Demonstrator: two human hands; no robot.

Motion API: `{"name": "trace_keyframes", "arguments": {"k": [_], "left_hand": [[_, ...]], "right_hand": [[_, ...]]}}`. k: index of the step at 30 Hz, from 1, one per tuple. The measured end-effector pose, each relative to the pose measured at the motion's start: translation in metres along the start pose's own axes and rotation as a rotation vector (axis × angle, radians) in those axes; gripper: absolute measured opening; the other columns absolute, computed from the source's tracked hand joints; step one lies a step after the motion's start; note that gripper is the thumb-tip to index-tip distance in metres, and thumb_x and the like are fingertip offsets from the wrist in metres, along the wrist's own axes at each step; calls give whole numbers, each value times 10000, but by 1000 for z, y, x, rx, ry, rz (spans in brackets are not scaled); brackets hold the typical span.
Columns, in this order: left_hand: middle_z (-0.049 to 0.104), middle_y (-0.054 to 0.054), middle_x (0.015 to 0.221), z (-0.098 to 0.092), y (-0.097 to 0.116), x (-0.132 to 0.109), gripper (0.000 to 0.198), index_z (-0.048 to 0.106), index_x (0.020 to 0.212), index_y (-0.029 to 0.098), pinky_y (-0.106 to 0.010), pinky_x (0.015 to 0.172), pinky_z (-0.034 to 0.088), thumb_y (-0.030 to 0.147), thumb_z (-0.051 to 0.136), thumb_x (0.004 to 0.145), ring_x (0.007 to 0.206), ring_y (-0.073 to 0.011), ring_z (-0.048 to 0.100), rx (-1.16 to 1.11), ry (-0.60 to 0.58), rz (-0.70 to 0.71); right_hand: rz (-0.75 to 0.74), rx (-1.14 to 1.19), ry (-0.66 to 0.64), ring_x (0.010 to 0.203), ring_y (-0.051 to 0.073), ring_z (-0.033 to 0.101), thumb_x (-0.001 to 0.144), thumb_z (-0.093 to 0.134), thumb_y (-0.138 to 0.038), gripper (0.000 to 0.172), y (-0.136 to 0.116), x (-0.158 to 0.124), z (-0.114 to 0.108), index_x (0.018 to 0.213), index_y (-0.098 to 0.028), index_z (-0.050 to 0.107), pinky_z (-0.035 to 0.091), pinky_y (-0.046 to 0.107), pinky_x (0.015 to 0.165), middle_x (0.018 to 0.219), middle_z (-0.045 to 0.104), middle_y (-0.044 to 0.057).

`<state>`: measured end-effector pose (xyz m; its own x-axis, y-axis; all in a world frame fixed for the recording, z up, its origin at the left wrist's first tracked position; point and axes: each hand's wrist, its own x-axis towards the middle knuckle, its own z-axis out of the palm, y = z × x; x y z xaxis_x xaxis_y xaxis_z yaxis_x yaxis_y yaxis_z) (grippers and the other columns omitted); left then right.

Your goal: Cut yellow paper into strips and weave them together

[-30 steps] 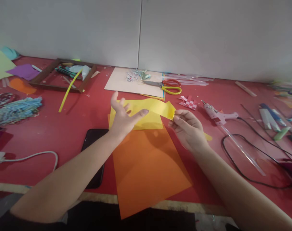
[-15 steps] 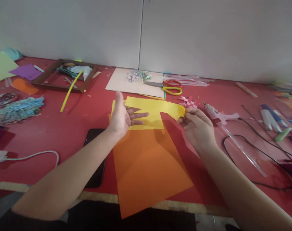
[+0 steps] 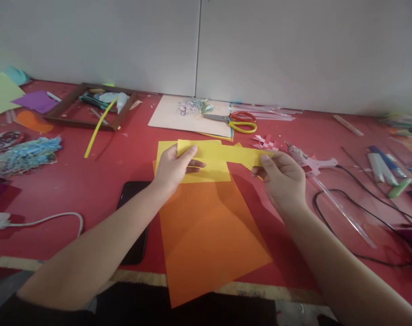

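Observation:
A yellow paper strip [image 3: 235, 154] stretches sideways between my two hands. My left hand [image 3: 174, 166] pinches its left end, thumb on top and the other fingers beneath. My right hand [image 3: 283, 177] grips the right end between thumb and fingers; a folded or second yellow piece shows under that end, but I cannot tell which. Below the strip lies a yellow paper sheet [image 3: 211, 173], resting on the top part of an orange paper sheet [image 3: 213, 244]. The orange sheet's lower corner hangs past the table's front edge.
A black phone [image 3: 134, 226] lies partly under my left forearm. Scissors [image 3: 233, 121] rest on pale card [image 3: 161, 117] at the back. On the right are a pink glue gun [image 3: 311, 164] with its cable and a woven pink paper piece [image 3: 266, 142]. A wooden frame [image 3: 65, 121] sits back left.
My left hand, spread open before, has closed on the strip's left end. My right hand has shifted slightly right, and the strip's curled right end now looks flatter.

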<state>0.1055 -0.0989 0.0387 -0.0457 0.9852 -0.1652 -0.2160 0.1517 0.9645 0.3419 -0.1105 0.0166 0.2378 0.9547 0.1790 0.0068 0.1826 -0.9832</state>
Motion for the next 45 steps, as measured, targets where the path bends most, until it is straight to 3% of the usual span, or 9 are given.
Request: {"name": "trace_keyframes", "arguments": {"k": [10, 15, 17, 19, 23, 27, 33, 39, 45], "left_hand": [[721, -54, 801, -4, -8, 0, 310, 667, 897, 149, -247, 606, 543, 408, 749, 747, 666, -141, 682, 263, -139, 93], [679, -18, 655, -4, -7, -3, 182, 667, 850, 166, -219, 502, 455, 335, 691, 785, 535, -112, 609, 403, -223, 71], [661, -4, 615, -3, -7, -4, 169, 658, 871, 170, -217, 502, 448, 314, 683, 787, 524, -112, 605, 405, -232, 53], [654, 4, 598, -2, -7, -6, 178, 647, 892, 173, -216, 519, 453, 313, 682, 787, 525, -112, 607, 408, -257, 32], [684, -7, 681, 0, -7, -9, 158, 639, 867, 170, -217, 541, 462, 290, 688, 777, 554, -110, 627, 414, -406, -5], [714, -36, 796, 0, -9, -10, 135, 658, 882, 161, -228, 603, 490, 271, 650, 804, 671, -132, 672, 411, -508, 4], [735, -49, 824, -3, -13, -7, 223, 694, 990, 165, -248, 654, 507, 328, 625, 854, 716, -144, 687, 454, -507, 49], [731, -39, 817, -1, -10, -5, 274, 709, 1008, 151, -207, 582, 509, 357, 688, 829, 664, -120, 686, 347, -385, 128], [754, -60, 871, 0, -8, -5, 256, 715, 1002, 140, -230, 659, 570, 289, 748, 796, 714, -137, 726, 138, -345, -126]], "right_hand": [[-54, 4, 265, 390, 107, 475, 799, 730, -320, 178, -8, 10, -9, 814, -242, 570, 388, 256, 400, 534, 510, -57], [-473, -464, 410, 629, 190, 555, 797, 724, -295, 226, -10, 5, -11, 926, -242, 547, 494, 376, 632, 740, 550, 27], [-735, -720, 331, 875, 279, 602, 788, 731, -288, 275, -13, -3, -7, 996, -224, 564, 499, 466, 797, 930, 596, 104], [-918, -851, 112, 1000, 328, 607, 777, 743, -292, 306, -16, -13, 1, 1027, -229, 578, 482, 517, 880, 1028, 628, 127], [-860, -946, -294, 1116, 326, 607, 832, 691, -347, 167, -16, -29, 21, 968, -271, 630, 508, 491, 889, 1244, 620, 110], [-880, -884, -518, 996, 247, 677, 903, 593, -219, 79, -12, -31, 28, 914, -251, 665, 533, 410, 846, 1172, 689, 86], [-984, -907, -495, 941, 214, 686, 910, 584, -172, 160, -11, -27, 23, 1037, -238, 656, 525, 376, 851, 1122, 715, 78], [-1115, -970, -199, 863, 200, 673, 831, 728, -166, 104, -14, -23, 20, 867, -241, 666, 428, 365, 759, 1052, 734, 46], [-1088, -1022, -217, 833, 197, 661, 844, 727, -238, 63, -15, -24, 21, 850, -241, 665, 398, 368, 764, 1029, 741, 44]]}}
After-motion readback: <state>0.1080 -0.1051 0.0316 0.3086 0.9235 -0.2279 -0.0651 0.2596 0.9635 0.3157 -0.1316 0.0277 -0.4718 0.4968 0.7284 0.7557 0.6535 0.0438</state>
